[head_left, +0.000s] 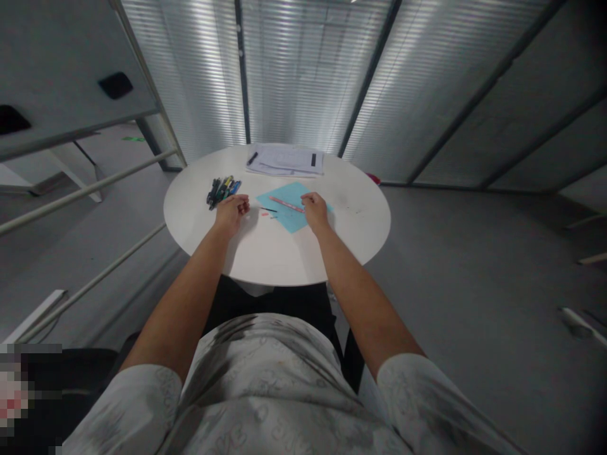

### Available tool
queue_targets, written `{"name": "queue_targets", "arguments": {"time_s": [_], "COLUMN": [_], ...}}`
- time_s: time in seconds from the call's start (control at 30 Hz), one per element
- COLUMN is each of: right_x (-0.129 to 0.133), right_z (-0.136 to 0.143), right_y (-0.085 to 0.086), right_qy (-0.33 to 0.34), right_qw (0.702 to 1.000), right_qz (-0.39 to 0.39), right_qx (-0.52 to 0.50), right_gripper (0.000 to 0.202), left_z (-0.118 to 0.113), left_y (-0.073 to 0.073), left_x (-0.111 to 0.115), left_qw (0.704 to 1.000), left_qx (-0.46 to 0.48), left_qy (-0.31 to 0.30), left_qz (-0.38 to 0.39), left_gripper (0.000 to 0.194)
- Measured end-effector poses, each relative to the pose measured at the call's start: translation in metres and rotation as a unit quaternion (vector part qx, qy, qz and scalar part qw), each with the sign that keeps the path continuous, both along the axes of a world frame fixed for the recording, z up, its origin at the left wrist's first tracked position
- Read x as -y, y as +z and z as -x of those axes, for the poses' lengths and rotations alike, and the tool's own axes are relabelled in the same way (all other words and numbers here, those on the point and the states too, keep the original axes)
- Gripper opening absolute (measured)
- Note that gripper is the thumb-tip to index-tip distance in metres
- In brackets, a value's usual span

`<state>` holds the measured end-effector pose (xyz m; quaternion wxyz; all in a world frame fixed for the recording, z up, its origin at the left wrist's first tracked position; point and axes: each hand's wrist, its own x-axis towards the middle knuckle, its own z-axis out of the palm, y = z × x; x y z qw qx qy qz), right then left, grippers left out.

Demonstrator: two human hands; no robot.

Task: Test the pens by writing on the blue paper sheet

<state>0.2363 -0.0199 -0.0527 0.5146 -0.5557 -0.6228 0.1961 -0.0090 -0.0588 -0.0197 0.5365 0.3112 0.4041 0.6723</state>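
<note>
On the round white table lies a light-blue sheet [293,222], turned like a diamond. A pinkish pen-like stick [286,203] rests across it, its right end at the fingers of my right hand [315,210], which are curled closed. My left hand [232,212] is beside a pile of pens [222,189], with its fingers bent and apart and nothing visible in them. Between my hands, a thin dark stick [269,209] overlaps the sheet's left edge, and a small pink piece [264,215] lies just below it.
White papers [284,159] with a dark pen [252,158] lie at the back of the table [279,262]. Metal rails [95,186] stand on the left. Behind are glass panels with blinds. Part of a person, blurred out, is at the lower left.
</note>
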Motion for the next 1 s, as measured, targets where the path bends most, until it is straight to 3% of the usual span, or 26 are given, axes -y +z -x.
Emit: {"name": "queue_targets", "arguments": {"time_s": [0.17, 0.3, 0.47, 0.8, 1.0], "right_x": [0.013, 0.024, 0.034, 0.036, 0.040], "right_z": [0.007, 0.015, 0.021, 0.022, 0.024], "right_y": [0.009, 0.014, 0.016, 0.016, 0.019], "right_qy": [-0.045, 0.007, 0.038, 0.019, 0.022], "right_qw": [0.999, 0.983, 0.942, 0.926, 0.921], "right_qz": [0.011, -0.035, -0.014, 0.001, -0.004], "right_qx": [0.026, 0.182, 0.332, 0.377, 0.389], "right_gripper": [0.034, 0.038, 0.025, 0.025, 0.021], "left_z": [0.001, 0.000, -0.002, -0.001, -0.003], "left_y": [-0.003, -0.009, -0.016, -0.026, -0.021], "left_x": [-0.002, -0.006, -0.007, -0.013, -0.008], "left_qw": [1.000, 0.998, 0.985, 0.970, 0.969], "left_qx": [-0.007, -0.055, -0.165, -0.229, -0.236], "left_qy": [-0.006, -0.006, -0.030, -0.041, -0.046], "left_qz": [-0.007, -0.017, -0.043, -0.071, -0.063], "left_gripper": [0.009, 0.008, 0.009, 0.008, 0.008]}}
